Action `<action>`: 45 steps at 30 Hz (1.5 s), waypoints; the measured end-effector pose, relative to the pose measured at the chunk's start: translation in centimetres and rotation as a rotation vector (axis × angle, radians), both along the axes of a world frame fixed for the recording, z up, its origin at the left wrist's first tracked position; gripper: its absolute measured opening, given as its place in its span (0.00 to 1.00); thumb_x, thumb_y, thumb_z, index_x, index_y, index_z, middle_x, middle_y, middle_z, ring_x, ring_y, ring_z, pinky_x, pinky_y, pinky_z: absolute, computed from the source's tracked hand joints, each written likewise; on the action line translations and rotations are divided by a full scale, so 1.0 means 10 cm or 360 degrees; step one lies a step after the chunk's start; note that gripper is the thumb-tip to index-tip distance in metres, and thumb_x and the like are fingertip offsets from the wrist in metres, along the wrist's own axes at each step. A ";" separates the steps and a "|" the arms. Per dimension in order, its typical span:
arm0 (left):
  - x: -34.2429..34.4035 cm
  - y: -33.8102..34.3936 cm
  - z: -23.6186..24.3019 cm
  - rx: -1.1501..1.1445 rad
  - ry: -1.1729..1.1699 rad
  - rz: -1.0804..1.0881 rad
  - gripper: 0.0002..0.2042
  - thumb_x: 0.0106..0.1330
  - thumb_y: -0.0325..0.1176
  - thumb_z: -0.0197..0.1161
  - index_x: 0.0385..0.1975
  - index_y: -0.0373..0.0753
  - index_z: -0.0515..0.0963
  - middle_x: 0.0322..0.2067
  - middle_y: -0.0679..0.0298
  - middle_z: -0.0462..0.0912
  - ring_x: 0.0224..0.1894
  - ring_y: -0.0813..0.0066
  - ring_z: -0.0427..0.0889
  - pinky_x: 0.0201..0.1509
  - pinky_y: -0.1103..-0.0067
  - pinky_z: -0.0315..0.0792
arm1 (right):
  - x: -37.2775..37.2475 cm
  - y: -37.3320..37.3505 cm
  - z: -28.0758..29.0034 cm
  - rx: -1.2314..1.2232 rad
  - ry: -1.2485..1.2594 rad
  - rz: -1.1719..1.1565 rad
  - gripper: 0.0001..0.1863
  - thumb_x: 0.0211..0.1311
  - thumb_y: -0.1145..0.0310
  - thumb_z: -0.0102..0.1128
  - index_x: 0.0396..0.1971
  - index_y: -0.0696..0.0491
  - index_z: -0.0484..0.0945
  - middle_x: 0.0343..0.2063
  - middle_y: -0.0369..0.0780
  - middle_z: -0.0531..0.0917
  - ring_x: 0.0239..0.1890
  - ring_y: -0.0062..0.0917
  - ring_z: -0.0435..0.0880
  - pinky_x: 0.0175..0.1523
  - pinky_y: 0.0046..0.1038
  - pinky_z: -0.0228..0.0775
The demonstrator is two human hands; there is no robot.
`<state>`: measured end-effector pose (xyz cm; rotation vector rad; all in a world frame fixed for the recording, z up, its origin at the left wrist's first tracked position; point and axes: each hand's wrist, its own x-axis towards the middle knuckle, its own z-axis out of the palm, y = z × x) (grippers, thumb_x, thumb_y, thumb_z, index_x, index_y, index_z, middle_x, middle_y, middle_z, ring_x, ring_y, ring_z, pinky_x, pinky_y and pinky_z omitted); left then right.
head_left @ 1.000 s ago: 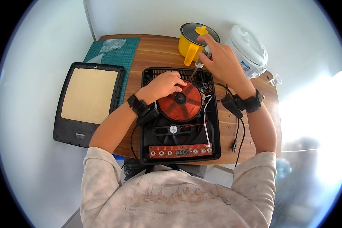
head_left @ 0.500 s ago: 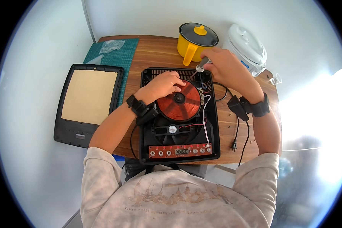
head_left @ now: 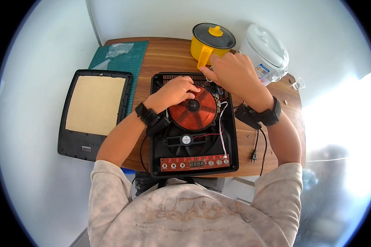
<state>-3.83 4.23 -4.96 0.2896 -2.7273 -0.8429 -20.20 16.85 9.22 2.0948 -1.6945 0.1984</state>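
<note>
An opened induction cooktop base point(head_left: 155, 140) lies on the table with its round copper coil point(head_left: 193, 117) exposed. My left hand point(head_left: 175, 91) is on the coil's upper left, fingers bent and gripping it near the rim. Beyond the coil, above the back vent of the base, my right hand point(head_left: 231, 71) is closed around a screwdriver point(head_left: 210, 77). Most of the tool is hidden beneath the hand, and its tip does not show clearly. Below the coil are a fan point(head_left: 186, 140) and a red control board point(head_left: 178, 164) with a display and buttons.
The detached top cover point(head_left: 97, 105) lies at left, partly over a green cutting mat point(head_left: 130, 57). A yellow pot point(head_left: 200, 49) and a white rice cooker point(head_left: 266, 49) stand behind. A power plug point(head_left: 254, 155) and small loose parts lie at right, near a clear cup point(head_left: 300, 83).
My right hand has turned over the screwdriver and shifted slightly left, hiding most of the handle. My left hand stays on the coil. The view has shifted a little.
</note>
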 end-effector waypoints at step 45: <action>0.02 0.00 -0.06 0.0022 0.0024 0.0028 0.15 0.64 0.32 0.68 0.51 0.40 0.85 0.50 0.55 0.80 0.52 0.55 0.80 0.58 0.67 0.73 | -0.48 -0.02 0.17 0.0553 -0.1015 -0.0532 0.21 0.59 0.55 0.62 0.33 0.61 0.79 0.26 0.49 0.87 0.26 0.36 0.88 0.38 0.35 0.80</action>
